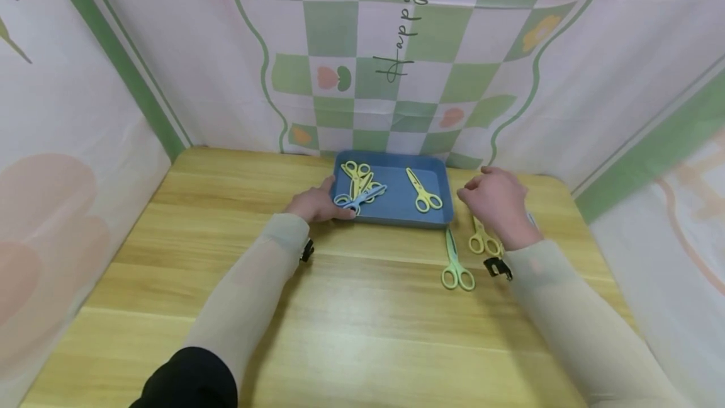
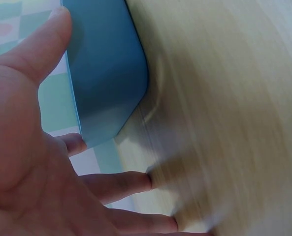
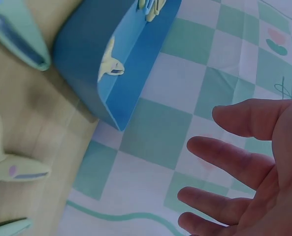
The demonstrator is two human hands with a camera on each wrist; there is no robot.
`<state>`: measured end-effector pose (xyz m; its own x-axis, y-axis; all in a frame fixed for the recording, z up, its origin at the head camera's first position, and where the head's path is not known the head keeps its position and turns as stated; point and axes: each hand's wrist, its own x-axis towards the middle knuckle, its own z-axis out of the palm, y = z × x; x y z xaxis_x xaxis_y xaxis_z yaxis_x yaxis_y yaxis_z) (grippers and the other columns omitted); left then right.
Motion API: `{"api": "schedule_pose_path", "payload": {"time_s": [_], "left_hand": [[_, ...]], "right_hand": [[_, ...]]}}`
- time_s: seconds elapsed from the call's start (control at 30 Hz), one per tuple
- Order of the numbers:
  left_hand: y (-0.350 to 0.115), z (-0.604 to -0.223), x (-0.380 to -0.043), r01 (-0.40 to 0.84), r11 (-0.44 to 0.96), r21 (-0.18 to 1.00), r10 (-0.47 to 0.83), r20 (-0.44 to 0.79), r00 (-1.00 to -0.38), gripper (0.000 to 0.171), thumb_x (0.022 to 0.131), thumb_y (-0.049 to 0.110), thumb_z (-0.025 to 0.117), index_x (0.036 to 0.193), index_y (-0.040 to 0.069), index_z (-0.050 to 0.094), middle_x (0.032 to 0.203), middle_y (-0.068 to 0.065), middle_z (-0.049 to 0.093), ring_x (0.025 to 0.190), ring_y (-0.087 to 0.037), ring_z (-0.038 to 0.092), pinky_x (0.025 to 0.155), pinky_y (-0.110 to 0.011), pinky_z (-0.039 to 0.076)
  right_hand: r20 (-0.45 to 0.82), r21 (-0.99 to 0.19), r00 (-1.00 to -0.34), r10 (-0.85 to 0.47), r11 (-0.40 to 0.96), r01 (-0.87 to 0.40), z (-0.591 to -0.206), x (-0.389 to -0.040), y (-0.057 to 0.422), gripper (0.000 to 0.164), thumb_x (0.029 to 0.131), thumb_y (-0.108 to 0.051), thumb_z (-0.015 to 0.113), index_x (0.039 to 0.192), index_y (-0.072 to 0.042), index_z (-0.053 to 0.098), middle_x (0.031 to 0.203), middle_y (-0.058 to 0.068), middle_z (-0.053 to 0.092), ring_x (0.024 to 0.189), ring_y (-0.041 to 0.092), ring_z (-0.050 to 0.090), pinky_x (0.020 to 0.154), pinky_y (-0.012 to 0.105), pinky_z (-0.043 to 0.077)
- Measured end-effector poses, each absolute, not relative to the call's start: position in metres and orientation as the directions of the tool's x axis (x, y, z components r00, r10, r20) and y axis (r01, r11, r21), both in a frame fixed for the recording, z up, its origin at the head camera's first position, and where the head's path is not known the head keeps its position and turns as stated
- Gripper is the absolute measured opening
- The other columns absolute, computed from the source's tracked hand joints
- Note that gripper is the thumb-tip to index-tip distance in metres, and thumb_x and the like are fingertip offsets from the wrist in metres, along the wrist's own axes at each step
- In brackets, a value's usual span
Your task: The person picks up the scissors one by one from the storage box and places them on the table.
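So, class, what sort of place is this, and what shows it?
Probably a small indoor work booth: a yellowish wooden table, pale fabric hangings with green prints on three sides, and a blue rectangular tray holding yellow and blue scissors.

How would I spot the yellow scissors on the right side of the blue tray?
On the wood-grained table, find the blue tray in front of the checkered backdrop. Look in its right half for yellow scissors, tips toward the backdrop. They lie alone, while the tray's other scissors are bunched at its left end.
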<state>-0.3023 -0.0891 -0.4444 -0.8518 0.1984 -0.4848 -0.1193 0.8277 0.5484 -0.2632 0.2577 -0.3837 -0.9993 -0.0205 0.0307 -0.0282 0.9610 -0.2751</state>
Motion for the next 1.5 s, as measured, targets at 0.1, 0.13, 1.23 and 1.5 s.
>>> {"api": "schedule_pose_path", "payload": {"time_s": [0.1, 0.13, 1.23, 1.5], "left_hand": [[-0.089, -0.443, -0.302, -0.127, 0.828, 0.545, 0.195, -0.493, -0.848, 0.117, 0.08, 0.06, 0.076, 0.162, 0.028, -0.002, 0.156, -0.022, 0.033, 0.135, -0.042, 0.038, 0.108, -0.052, 0.034], [-0.089, -0.443, -0.302, -0.128, 0.829, 0.544, 0.194, -0.495, -0.847, 0.116, 0.081, 0.06, 0.075, 0.162, 0.028, -0.002, 0.156, -0.022, 0.033, 0.135, -0.042, 0.038, 0.108, -0.052, 0.034], [-0.088, -0.455, -0.303, -0.134, 0.823, 0.551, 0.189, -0.489, -0.852, 0.118, 0.078, 0.062, 0.076, 0.161, 0.031, -0.001, 0.156, -0.021, 0.033, 0.137, -0.042, 0.036, 0.109, -0.053, 0.033], [-0.087, -0.454, -0.302, -0.125, 0.822, 0.555, 0.197, -0.483, -0.853, 0.118, 0.079, 0.062, 0.076, 0.162, 0.029, 0.0, 0.154, -0.022, 0.035, 0.136, -0.043, 0.037, 0.108, -0.053, 0.033]], "right_hand": [[0.023, -0.253, -1.0, 0.001, 0.968, -0.005, -0.383, -0.274, 0.252, 0.037, 0.094, -0.032, 0.057, 0.106, -0.002, 0.076, 0.132, 0.023, 0.059, 0.128, 0.053, 0.039, 0.088, 0.078, 0.029], [0.024, -0.25, -1.0, 0.011, 0.968, 0.004, -0.384, -0.277, 0.25, 0.037, 0.093, -0.032, 0.057, 0.106, -0.003, 0.076, 0.135, 0.025, 0.057, 0.127, 0.055, 0.039, 0.087, 0.077, 0.031], [-0.189, -0.242, -0.972, -0.137, 0.966, -0.089, -0.409, -0.352, 0.215, 0.021, 0.087, -0.02, 0.067, 0.076, -0.003, 0.064, 0.08, 0.012, 0.06, 0.076, 0.03, 0.055, 0.076, 0.047, 0.048], [-0.227, -0.188, -0.96, -0.164, 0.974, -0.122, -0.417, -0.357, 0.212, 0.028, 0.091, -0.019, 0.063, 0.066, -0.006, 0.061, 0.079, 0.013, 0.063, 0.078, 0.031, 0.057, 0.082, 0.048, 0.049]]}}
